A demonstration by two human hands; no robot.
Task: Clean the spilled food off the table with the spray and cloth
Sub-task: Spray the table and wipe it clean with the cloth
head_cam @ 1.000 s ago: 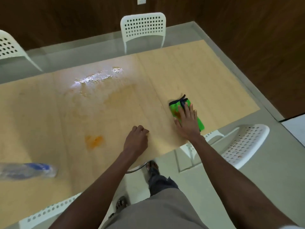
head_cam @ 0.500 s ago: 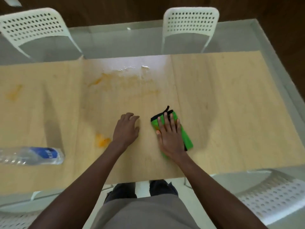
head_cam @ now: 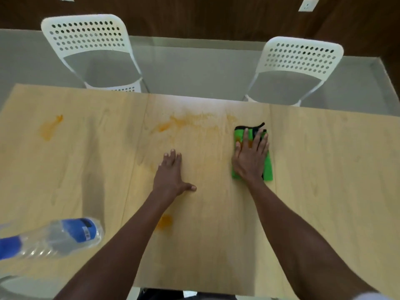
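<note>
Cloth [head_cam: 268,169]: green, folded, black trim and a small black loop at its far edge, orange smudges on it. It lies flat on the table [head_cam: 324,169]. My right hand [head_cam: 250,160] presses it, fingers straight and spread, nothing grasped; the palm hides most of the cloth's middle. Smeared orange spill [head_cam: 190,122] just left of the cloth's far end, streaky, faint edges hard to trace. My left hand [head_cam: 171,174] is flat on bare wood left of the cloth, fingers straight, thumb out, gripping nothing. Small orange blot [head_cam: 165,221] nearer me than the cloth, partly behind my left forearm. Another orange stain [head_cam: 50,126] far left of the cloth. Bottle [head_cam: 54,237], clear with blue label, lies on its side near-left of the cloth, blurred, cut off by the frame edge; cannot tell its nozzle. Two white chairs [head_cam: 91,50] beyond the cloth.
</note>
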